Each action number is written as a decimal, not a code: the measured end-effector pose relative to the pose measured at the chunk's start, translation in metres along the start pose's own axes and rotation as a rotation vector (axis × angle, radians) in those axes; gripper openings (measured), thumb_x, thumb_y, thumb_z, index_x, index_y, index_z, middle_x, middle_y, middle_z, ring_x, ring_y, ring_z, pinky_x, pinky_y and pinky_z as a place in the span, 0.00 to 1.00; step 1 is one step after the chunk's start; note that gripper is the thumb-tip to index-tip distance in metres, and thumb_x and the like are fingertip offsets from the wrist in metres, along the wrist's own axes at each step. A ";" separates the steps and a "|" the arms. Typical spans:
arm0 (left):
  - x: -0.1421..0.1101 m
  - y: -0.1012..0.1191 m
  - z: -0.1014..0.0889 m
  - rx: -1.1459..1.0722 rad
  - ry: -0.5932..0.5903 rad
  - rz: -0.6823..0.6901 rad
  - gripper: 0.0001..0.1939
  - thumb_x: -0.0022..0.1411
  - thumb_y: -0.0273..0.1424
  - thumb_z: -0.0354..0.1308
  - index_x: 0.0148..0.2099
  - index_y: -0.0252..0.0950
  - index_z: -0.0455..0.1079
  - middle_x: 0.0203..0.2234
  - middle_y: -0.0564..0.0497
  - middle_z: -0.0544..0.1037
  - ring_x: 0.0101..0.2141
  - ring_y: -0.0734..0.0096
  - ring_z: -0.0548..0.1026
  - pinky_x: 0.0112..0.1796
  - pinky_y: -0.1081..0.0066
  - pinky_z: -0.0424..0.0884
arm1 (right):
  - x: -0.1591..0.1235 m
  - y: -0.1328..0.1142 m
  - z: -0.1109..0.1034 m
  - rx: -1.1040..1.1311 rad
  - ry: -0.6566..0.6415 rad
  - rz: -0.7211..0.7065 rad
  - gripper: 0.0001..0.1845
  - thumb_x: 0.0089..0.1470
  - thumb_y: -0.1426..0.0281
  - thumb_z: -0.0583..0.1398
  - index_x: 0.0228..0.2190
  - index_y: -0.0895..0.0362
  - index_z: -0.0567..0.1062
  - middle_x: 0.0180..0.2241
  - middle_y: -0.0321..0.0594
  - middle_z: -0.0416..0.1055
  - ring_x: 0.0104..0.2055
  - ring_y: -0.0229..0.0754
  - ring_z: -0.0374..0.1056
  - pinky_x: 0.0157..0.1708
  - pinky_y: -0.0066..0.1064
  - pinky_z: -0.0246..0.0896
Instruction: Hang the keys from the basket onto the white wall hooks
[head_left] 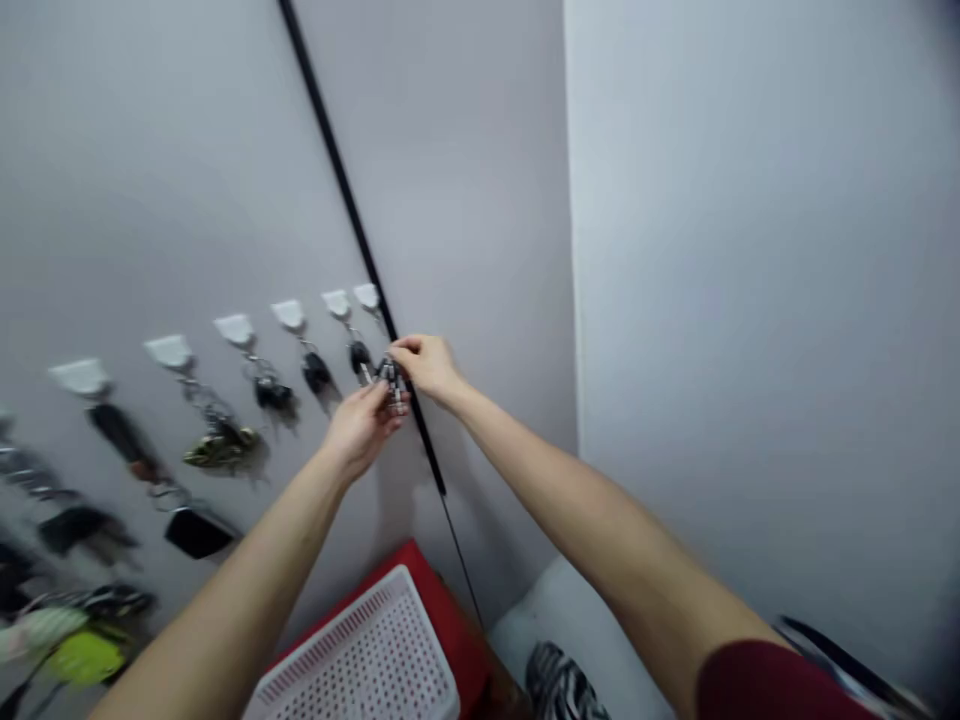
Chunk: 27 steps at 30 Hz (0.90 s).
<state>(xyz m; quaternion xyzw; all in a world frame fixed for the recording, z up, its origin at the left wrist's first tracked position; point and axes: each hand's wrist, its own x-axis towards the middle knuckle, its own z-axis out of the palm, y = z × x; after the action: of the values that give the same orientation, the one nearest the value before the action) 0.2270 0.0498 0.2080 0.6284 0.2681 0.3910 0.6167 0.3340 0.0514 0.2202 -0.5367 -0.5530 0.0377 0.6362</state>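
Observation:
A small bunch of metal keys [394,387] is between my two hands, just below the white hook [367,296] at the right end of a row. My left hand [361,428] is closed around the lower part of the bunch, palm turned upward. At its top, the thumb and fingers of my right hand [429,366] pinch what looks like the key ring, though blur hides the exact grip. Close to my left hand, a key with a black head [359,354] hangs from the neighbouring hook [337,302].
Several more key sets, such as a brass-coloured bunch [221,445] and a black fob [199,530], hang on wall hooks to the left. Below, a white perforated basket [431,625] rests on a red surface [457,640]. A black strip [337,165] runs down the wall.

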 end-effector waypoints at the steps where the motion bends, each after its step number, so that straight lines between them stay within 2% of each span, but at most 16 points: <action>1: 0.002 0.006 0.000 -0.031 0.000 0.023 0.06 0.52 0.27 0.43 0.30 0.31 0.59 0.20 0.53 0.67 0.18 0.85 0.64 0.19 0.82 0.59 | 0.006 -0.004 0.000 0.018 0.020 -0.006 0.11 0.40 0.69 0.51 0.24 0.61 0.70 0.19 0.35 0.66 0.20 0.29 0.59 0.22 0.21 0.54; 5: 0.007 0.026 0.002 -0.079 0.019 0.100 0.04 0.51 0.26 0.44 0.29 0.31 0.58 0.19 0.52 0.67 0.18 0.85 0.65 0.19 0.82 0.59 | 0.023 -0.018 0.002 0.015 0.085 -0.025 0.12 0.39 0.67 0.50 0.24 0.61 0.70 0.18 0.35 0.66 0.18 0.29 0.59 0.21 0.21 0.55; 11: 0.016 0.038 0.005 -0.036 0.063 0.081 0.03 0.50 0.23 0.44 0.26 0.30 0.57 0.18 0.53 0.65 0.17 0.85 0.64 0.20 0.81 0.59 | 0.043 -0.025 0.007 -0.184 0.204 -0.017 0.10 0.38 0.69 0.52 0.22 0.59 0.71 0.22 0.37 0.68 0.25 0.32 0.63 0.28 0.23 0.55; 19: 0.018 0.031 0.003 0.068 0.069 0.030 0.03 0.49 0.20 0.44 0.25 0.30 0.55 0.18 0.52 0.66 0.19 0.82 0.66 0.23 0.78 0.60 | 0.050 -0.022 0.009 -0.405 0.154 -0.049 0.11 0.43 0.72 0.48 0.27 0.59 0.69 0.28 0.37 0.68 0.33 0.33 0.62 0.34 0.24 0.53; 23: 0.017 0.024 0.005 0.164 0.051 0.001 0.03 0.49 0.20 0.43 0.25 0.27 0.56 0.20 0.51 0.65 0.22 0.81 0.66 0.28 0.76 0.60 | 0.041 -0.008 0.009 -0.406 0.072 -0.026 0.13 0.46 0.71 0.46 0.30 0.59 0.67 0.31 0.35 0.66 0.36 0.33 0.60 0.36 0.25 0.51; 27: 0.016 0.012 0.007 0.250 -0.015 0.027 0.08 0.48 0.19 0.44 0.33 0.24 0.58 0.24 0.52 0.65 0.24 0.83 0.66 0.35 0.69 0.59 | 0.023 0.001 0.012 -0.331 0.109 0.038 0.14 0.47 0.66 0.45 0.35 0.56 0.64 0.34 0.32 0.64 0.38 0.33 0.58 0.36 0.24 0.51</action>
<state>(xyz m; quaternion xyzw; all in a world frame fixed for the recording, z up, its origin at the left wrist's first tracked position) 0.2396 0.0579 0.2224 0.7070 0.3016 0.3581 0.5301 0.3344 0.0744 0.2320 -0.6457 -0.5060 -0.0712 0.5674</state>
